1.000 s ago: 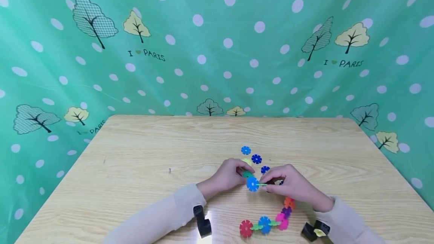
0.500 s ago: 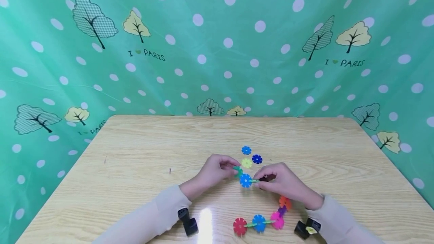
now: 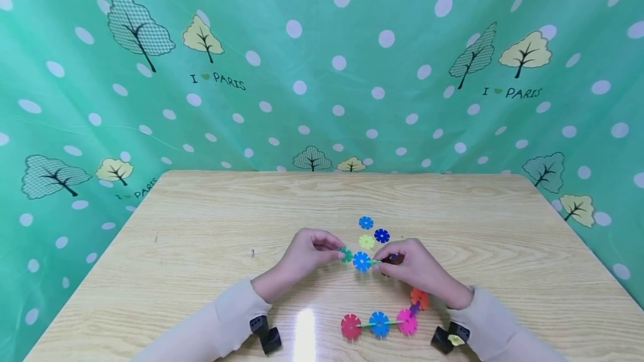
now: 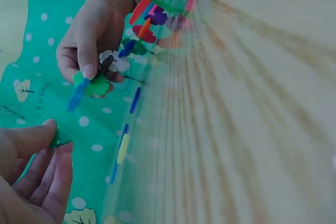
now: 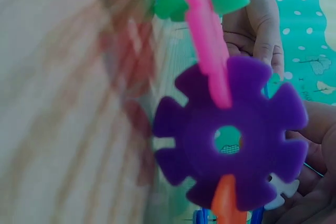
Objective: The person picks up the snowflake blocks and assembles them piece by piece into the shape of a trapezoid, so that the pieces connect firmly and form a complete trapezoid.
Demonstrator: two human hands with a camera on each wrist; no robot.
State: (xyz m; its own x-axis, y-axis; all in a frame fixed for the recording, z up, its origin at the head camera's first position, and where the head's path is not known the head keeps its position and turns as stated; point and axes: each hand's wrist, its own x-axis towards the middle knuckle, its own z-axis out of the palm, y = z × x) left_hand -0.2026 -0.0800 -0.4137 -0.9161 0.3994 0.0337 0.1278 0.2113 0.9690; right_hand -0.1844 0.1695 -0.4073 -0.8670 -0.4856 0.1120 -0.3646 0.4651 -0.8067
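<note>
My left hand (image 3: 303,255) pinches a green notched plastic disc (image 3: 345,255) between thumb and fingertips. Just right of it, a small gap away, is a blue notched disc (image 3: 361,261), edge-on in the left wrist view. That blue disc is the end of a chain of interlocked discs, which my right hand (image 3: 417,267) grips by a light green disc (image 4: 93,85). From the right hand the chain curves down through an orange disc (image 3: 419,298), a purple disc (image 5: 231,140), a pink disc (image 3: 407,322) and another blue disc (image 3: 379,324) to a red disc (image 3: 351,327). My right hand hides part of it.
Beyond the hands, a light blue disc (image 3: 366,222), a dark blue disc (image 3: 382,236) and a yellow disc (image 3: 367,242) lie loose on the wooden table (image 3: 211,211). A green dotted curtain (image 3: 322,71) hangs behind the far edge.
Both hands have shifted left, the left one farther. The green disc, earlier overlapping the blue end disc, now stands apart from it. The chain has swung left, and the yellow disc has come into full view.
</note>
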